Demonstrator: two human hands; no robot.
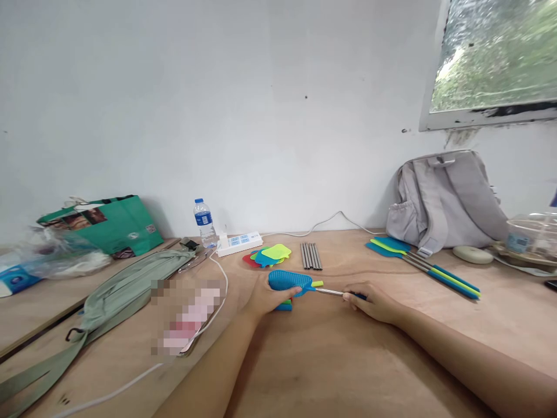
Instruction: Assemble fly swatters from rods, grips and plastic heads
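A blue fly swatter (290, 280) lies across both my hands, with its mesh head to the left and its metal rod to the right. My left hand (266, 297) grips the mesh head, thumb on top near its neck. Closed around the rod's other end, at a dark blue handle partly hidden by the fingers, is my right hand (369, 302). Below and behind the head, a blue handle (285, 307) and a yellow-green handle (318, 283) show in part. Just beyond are loose swatter heads (276, 252) in several colours and a row of metal rods (310, 256).
Assembled fly swatters (430, 268) lie at right before a grey backpack (444, 197). Along the wall stand a power strip (239, 244) and a water bottle (204, 223). Left are a phone (194, 319) with a white cable, a grey-green strapped bag (126, 284) and a green bag (126, 223).
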